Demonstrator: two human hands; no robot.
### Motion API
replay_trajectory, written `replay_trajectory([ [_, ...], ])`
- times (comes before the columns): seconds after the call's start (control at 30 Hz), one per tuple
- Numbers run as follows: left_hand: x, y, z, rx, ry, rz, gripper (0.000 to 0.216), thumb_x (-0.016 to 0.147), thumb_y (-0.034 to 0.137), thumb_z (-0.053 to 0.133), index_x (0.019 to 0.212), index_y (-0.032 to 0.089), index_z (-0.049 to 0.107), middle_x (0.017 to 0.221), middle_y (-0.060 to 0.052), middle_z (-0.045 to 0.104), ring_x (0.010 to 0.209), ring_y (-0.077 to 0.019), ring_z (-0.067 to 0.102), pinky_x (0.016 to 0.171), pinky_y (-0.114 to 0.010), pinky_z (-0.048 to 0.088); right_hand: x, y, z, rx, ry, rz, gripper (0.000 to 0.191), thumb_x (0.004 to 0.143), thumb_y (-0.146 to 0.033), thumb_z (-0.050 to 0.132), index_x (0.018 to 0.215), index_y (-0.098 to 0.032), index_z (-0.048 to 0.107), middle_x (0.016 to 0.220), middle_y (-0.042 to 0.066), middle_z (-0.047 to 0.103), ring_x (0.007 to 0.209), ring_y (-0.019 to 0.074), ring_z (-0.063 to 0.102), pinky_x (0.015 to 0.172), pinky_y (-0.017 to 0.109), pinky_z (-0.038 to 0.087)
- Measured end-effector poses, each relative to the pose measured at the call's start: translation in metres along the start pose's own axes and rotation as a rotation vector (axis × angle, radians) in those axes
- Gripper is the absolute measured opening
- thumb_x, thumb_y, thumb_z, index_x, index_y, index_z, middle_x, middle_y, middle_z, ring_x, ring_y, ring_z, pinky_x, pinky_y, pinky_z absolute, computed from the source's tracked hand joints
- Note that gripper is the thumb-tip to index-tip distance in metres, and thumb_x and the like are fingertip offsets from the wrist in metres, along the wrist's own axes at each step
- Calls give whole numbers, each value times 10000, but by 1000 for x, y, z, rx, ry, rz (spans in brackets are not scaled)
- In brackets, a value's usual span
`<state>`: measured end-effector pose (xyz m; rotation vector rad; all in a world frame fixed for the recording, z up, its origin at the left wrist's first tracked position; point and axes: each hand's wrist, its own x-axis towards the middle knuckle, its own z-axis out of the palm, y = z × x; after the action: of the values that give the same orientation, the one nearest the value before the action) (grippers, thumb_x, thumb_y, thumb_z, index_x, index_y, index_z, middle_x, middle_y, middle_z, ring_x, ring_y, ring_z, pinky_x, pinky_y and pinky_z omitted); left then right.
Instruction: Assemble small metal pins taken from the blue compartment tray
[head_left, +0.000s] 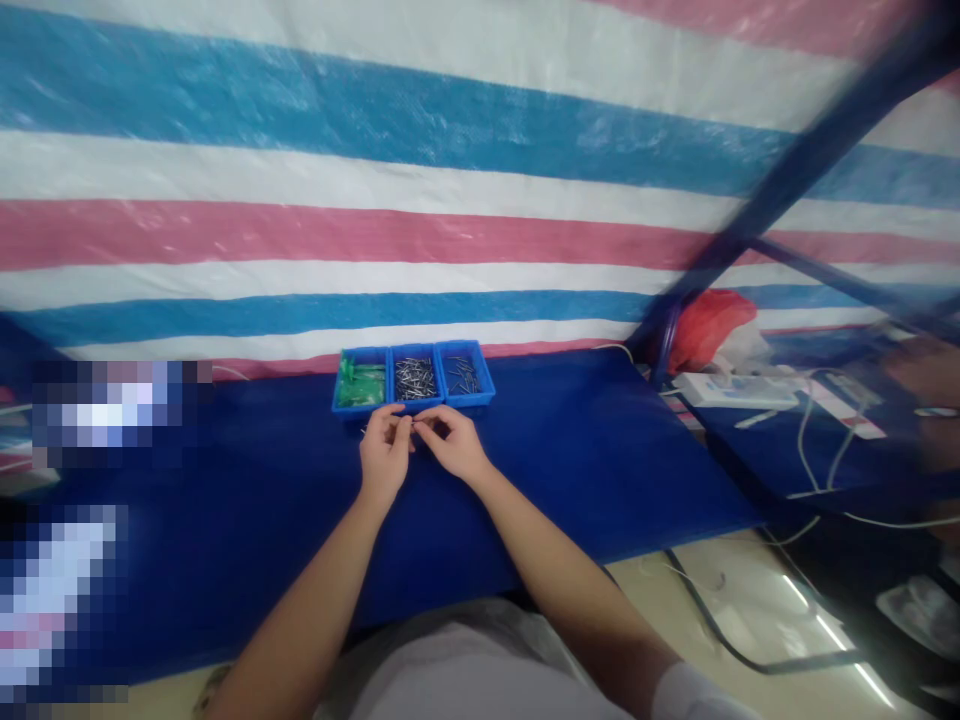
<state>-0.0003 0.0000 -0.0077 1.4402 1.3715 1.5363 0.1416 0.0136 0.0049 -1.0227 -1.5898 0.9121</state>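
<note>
My left hand (385,455) and my right hand (454,443) meet fingertip to fingertip just in front of three joined blue bins. Both are closed in a pinch around something too small to make out. A thin pale tip pokes out at the left side of my left hand. Green plastic pieces (362,384) fill the left bin (361,408). Dark metal pieces like screws or nails (415,379) crowd the middle bin (417,405). Fewer of these metal pieces (461,375) lie in the right bin (466,399).
The bins stand on a dark blue table (585,440) against a striped plastic sheet (360,235). To the right, beyond a blue metal frame (664,345), are a red bag (712,325), a white power strip (739,390) and cables (802,440). Blurred-out areas cover the left side.
</note>
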Motion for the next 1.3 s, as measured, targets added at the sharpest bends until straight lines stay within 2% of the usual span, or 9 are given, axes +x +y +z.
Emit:
replay_trajectory([
  [0.1,0,0,1,7,1,-17,303,909,412,624,1142,220,604,742,15,648,550,-106,616,572,-243,527,0,-1,-1,-86,-15,-8,210,921,-376,586,896,-202,700,854,47,701,763,175,628,711,291,495],
  [0.2,-1,2,1,-40,0,-26,370,873,416,670,1175,220,585,863,-13,682,603,-112,647,572,-246,556,0,0,-2,-141,-6,7,266,941,-403,545,838,-198,679,816,40,680,732,169,596,689,284,468],
  [0.3,-2,5,2,-71,0,-21,410,846,395,704,1190,218,568,1007,-45,702,620,-106,661,599,-263,587,2,0,-3,-134,2,44,319,954,-441,520,821,-197,675,795,32,674,718,165,590,677,273,449],
  [0.43,-2,8,3,-61,-10,-2,404,845,358,710,1189,207,561,1019,-57,716,620,-106,668,618,-272,594,4,1,-5,-90,-2,79,396,960,-491,504,750,-195,660,741,19,667,704,164,592,672,265,439],
  [0.57,-1,9,3,-57,3,31,427,847,339,714,1210,204,536,1132,-97,714,645,-107,682,654,-278,593,6,0,-4,-61,-7,92,450,967,-518,489,696,-191,639,702,11,659,678,157,597,671,258,437],
  [0.8,-1,6,4,-45,3,17,449,836,371,720,1216,203,550,1020,-77,733,686,-134,685,629,-279,600,7,0,-4,-51,-7,115,483,980,-543,450,701,-193,633,694,13,660,668,157,612,678,263,456],
  [1.03,1,0,3,-4,50,5,393,843,393,702,1173,216,585,943,-42,715,643,-121,660,582,-252,576,8,-3,-2,58,28,78,271,908,-457,594,938,-204,684,867,36,713,781,175,652,711,278,506],
  [1.3,0,5,1,-13,69,-12,326,881,383,662,1147,208,590,836,-11,673,585,-107,634,565,-235,551,6,-2,-1,-33,-1,5,183,897,-360,629,940,-209,721,914,50,738,813,181,676,736,292,512],
])
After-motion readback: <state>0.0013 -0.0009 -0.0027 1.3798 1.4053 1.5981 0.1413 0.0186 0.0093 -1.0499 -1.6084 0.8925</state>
